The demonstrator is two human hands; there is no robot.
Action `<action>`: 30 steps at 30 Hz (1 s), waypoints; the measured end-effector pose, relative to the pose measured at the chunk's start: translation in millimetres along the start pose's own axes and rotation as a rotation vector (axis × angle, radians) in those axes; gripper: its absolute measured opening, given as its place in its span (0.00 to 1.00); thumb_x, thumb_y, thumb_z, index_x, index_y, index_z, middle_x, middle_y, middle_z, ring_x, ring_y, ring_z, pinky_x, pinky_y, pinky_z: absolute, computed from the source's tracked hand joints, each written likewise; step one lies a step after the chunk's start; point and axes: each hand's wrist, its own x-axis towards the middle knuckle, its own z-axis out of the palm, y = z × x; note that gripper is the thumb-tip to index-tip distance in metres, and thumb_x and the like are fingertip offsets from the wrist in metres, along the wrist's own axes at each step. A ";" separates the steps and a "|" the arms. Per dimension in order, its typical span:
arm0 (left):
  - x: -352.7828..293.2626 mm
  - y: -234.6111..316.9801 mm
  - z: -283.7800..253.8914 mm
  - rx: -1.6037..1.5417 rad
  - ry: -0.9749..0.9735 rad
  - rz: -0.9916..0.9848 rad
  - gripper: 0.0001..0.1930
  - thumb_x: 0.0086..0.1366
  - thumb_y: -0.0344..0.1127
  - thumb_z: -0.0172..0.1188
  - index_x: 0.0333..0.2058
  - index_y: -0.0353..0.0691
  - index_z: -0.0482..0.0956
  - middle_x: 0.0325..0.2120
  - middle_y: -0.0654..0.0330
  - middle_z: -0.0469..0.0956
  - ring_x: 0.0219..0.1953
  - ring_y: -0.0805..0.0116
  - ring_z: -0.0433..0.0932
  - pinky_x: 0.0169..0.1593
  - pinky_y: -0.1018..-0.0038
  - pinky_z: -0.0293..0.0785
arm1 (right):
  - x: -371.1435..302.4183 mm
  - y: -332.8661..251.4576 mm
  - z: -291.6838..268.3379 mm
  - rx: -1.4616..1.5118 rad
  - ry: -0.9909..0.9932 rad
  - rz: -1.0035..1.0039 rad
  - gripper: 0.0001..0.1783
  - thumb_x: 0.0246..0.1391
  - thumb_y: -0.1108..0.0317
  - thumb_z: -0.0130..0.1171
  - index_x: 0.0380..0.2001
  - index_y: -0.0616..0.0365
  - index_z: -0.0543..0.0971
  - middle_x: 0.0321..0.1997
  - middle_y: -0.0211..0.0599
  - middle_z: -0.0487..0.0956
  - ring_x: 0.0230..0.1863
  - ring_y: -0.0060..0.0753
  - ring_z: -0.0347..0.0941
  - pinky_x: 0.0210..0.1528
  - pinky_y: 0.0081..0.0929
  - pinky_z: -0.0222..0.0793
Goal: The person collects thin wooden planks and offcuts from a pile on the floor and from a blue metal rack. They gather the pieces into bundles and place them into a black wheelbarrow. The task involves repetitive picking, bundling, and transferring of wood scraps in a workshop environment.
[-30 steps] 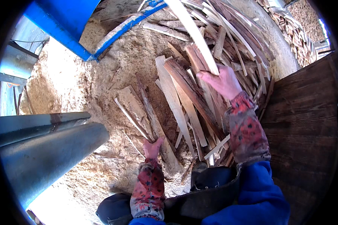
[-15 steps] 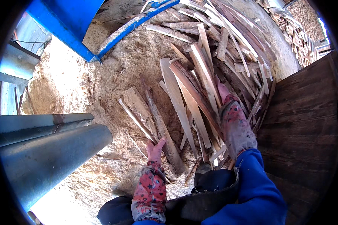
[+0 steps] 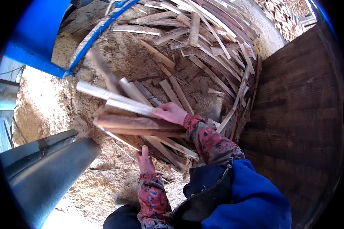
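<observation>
My right hand (image 3: 171,113) is closed around the near end of pale wooden slats (image 3: 114,101), which point to the left. A broad brown bark-edged slat (image 3: 141,124) lies just below that hand, crossing over other pieces. My left hand (image 3: 144,162), thumb up, grips the edge of a thin pale slat (image 3: 122,139) under the bundle. Its fingers are partly hidden. Both sleeves are red-patterned and dusty. Some of the slats are smeared by motion.
Loose wood offcuts (image 3: 218,53) are heaped at the far right on sawdust-covered ground (image 3: 114,57). A dark wooden panel (image 3: 294,107) stands at the right. Metal channels (image 3: 57,164) jut in from the left. A blue metal frame (image 3: 34,34) occupies the far left.
My right hand has swung left and up from the pile, bringing slats across toward my left hand. The slats now lie more sideways. My left hand has shifted slightly left.
</observation>
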 end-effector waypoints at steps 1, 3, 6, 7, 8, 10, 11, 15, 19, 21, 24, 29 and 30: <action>1.9 -4.2 -1.2 -0.013 0.006 0.010 0.24 0.60 0.46 0.64 0.48 0.41 0.67 0.40 0.63 0.72 0.40 0.68 0.72 0.39 0.70 0.72 | -7.8 1.4 6.6 -0.058 0.048 -0.068 0.31 0.55 0.41 0.53 0.41 0.62 0.81 0.31 0.44 0.81 0.36 0.35 0.76 0.40 0.30 0.70; 3.5 -2.2 -4.1 -0.018 0.030 -0.003 0.25 0.58 0.45 0.66 0.49 0.40 0.67 0.44 0.61 0.73 0.44 0.65 0.72 0.44 0.65 0.73 | -25.0 -18.0 0.6 -0.234 0.138 -0.247 0.25 0.52 0.49 0.59 0.41 0.63 0.80 0.37 0.48 0.80 0.40 0.43 0.76 0.43 0.32 0.71; 4.3 1.1 3.2 0.019 -0.002 0.017 0.24 0.58 0.44 0.66 0.48 0.41 0.68 0.41 0.62 0.73 0.43 0.67 0.72 0.44 0.63 0.72 | -48.9 10.5 -41.8 -0.624 0.635 -0.428 0.22 0.46 0.57 0.66 0.39 0.64 0.79 0.42 0.48 0.78 0.44 0.47 0.74 0.46 0.36 0.70; -1.3 6.1 7.8 -0.014 0.007 -0.019 0.25 0.55 0.44 0.68 0.48 0.44 0.69 0.40 0.65 0.72 0.40 0.72 0.70 0.40 0.70 0.67 | -64.2 16.6 -70.2 -0.581 0.756 -0.277 0.24 0.44 0.56 0.67 0.40 0.63 0.79 0.40 0.49 0.78 0.45 0.48 0.73 0.49 0.38 0.69; -0.8 6.0 5.9 0.006 0.028 -0.037 0.25 0.55 0.44 0.68 0.48 0.45 0.69 0.40 0.65 0.72 0.39 0.73 0.70 0.39 0.71 0.66 | -76.6 29.5 -99.4 -0.707 0.949 -0.233 0.27 0.43 0.54 0.68 0.40 0.64 0.78 0.41 0.51 0.77 0.49 0.50 0.71 0.52 0.39 0.67; 5.1 4.1 4.5 0.044 0.063 -0.072 0.25 0.55 0.44 0.69 0.48 0.47 0.69 0.40 0.67 0.72 0.38 0.74 0.69 0.37 0.71 0.65 | -99.8 88.5 -160.0 -0.873 1.128 0.082 0.35 0.41 0.50 0.68 0.47 0.63 0.71 0.47 0.56 0.72 0.50 0.53 0.68 0.52 0.43 0.66; 0.6 6.4 11.4 0.062 0.138 -0.083 0.26 0.54 0.45 0.69 0.48 0.48 0.69 0.38 0.69 0.72 0.36 0.76 0.68 0.35 0.73 0.63 | -110.7 112.6 -179.7 -0.986 1.213 0.270 0.40 0.39 0.48 0.69 0.51 0.62 0.69 0.48 0.58 0.71 0.51 0.54 0.68 0.52 0.43 0.66; 7.1 3.4 7.4 0.093 0.045 -0.066 0.26 0.55 0.47 0.68 0.49 0.48 0.69 0.38 0.70 0.71 0.36 0.77 0.68 0.35 0.73 0.63 | -135.6 197.0 -228.4 -0.610 1.094 0.752 0.44 0.38 0.50 0.69 0.55 0.63 0.65 0.52 0.61 0.70 0.55 0.56 0.67 0.55 0.44 0.65; 4.1 9.2 3.2 0.146 0.075 -0.066 0.25 0.56 0.48 0.67 0.49 0.47 0.69 0.39 0.71 0.71 0.35 0.78 0.68 0.34 0.74 0.63 | -145.0 213.0 -238.8 -0.381 1.026 0.676 0.34 0.39 0.61 0.63 0.51 0.66 0.70 0.46 0.61 0.76 0.49 0.55 0.73 0.52 0.42 0.69; 1.4 15.4 8.2 0.144 0.042 -0.064 0.25 0.56 0.48 0.67 0.48 0.47 0.69 0.37 0.72 0.71 0.34 0.78 0.67 0.33 0.75 0.62 | -158.4 240.3 -241.5 -0.412 1.046 0.739 0.22 0.38 0.66 0.59 0.38 0.71 0.77 0.35 0.59 0.79 0.43 0.54 0.77 0.45 0.41 0.72; 4.1 7.9 11.6 0.094 -0.008 -0.083 0.23 0.56 0.48 0.67 0.46 0.47 0.69 0.35 0.72 0.71 0.34 0.79 0.67 0.33 0.75 0.61 | -218.0 322.3 -252.2 -0.090 0.963 0.707 0.12 0.42 0.77 0.52 0.35 0.63 0.72 0.22 0.42 0.74 0.20 0.44 0.73 0.19 0.38 0.69; 3.5 10.9 8.7 0.099 0.002 -0.052 0.22 0.56 0.47 0.67 0.45 0.49 0.70 0.34 0.72 0.71 0.33 0.80 0.67 0.32 0.76 0.59 | -213.6 237.7 -181.7 0.399 1.303 0.485 0.05 0.44 0.77 0.54 0.27 0.59 0.71 0.14 0.36 0.69 0.13 0.37 0.69 0.13 0.34 0.65; 3.8 8.6 4.3 0.099 -0.006 -0.057 0.22 0.56 0.47 0.67 0.45 0.49 0.70 0.34 0.72 0.71 0.33 0.80 0.67 0.32 0.76 0.59 | -218.2 227.1 -181.2 0.428 1.288 0.447 0.04 0.44 0.76 0.55 0.27 0.60 0.71 0.15 0.35 0.69 0.14 0.36 0.69 0.13 0.33 0.66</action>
